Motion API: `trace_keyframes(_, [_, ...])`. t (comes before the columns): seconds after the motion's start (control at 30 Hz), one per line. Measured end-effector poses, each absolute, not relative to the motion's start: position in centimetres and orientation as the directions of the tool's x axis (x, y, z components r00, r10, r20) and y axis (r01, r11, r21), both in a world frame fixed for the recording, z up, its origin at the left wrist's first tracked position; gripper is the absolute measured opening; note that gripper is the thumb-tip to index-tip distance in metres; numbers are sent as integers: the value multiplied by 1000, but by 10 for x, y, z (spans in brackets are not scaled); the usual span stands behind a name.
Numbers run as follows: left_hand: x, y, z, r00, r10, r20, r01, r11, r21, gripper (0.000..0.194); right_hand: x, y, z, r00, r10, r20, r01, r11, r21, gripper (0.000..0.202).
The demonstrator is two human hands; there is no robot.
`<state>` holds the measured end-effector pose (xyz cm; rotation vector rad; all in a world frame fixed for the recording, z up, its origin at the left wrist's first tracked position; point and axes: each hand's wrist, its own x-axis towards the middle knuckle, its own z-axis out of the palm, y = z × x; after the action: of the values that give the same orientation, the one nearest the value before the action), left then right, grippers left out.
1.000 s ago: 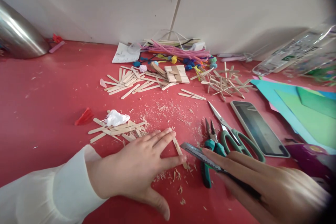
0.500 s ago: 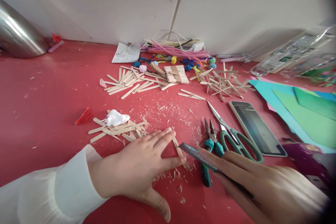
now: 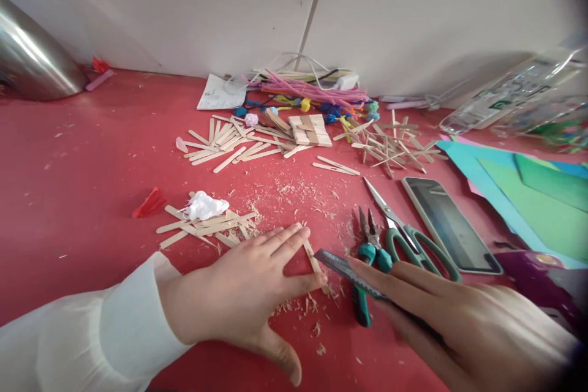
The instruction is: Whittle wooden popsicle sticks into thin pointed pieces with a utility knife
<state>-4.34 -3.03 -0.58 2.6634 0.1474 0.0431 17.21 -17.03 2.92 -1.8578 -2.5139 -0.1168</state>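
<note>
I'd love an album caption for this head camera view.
Left hand steadies a wooden stick on the red table; right hand holds a utility knife.

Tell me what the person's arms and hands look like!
The left hand and the right hand are bare: no gloves or rings show. On the left there's an off-white sleeve, softly gathered where it meets a wide, smooth cuff. Behind the right hand the picture goes dark and blurry, so I can't make out a sleeve there.
</note>
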Motion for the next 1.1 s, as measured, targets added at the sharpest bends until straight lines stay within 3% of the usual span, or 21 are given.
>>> trace_keyframes(0.27, [-44, -30, -7, 994, 104, 29, 79, -885, 459, 89, 173, -168, 33, -322, 945, 55, 940, 312, 136, 54])
trace_keyframes(0.53, [-43, -30, -7, 995, 97, 12, 82, -895, 438, 90, 167, -166, 32, -304, 949, 88, 952, 298, 74, 47])
trace_keyframes(1.1, [-43, -29, -7, 996, 87, -16, 85, -892, 444, 92, 168, -166, 34, -301, 950, 89, 953, 295, 71, 39])
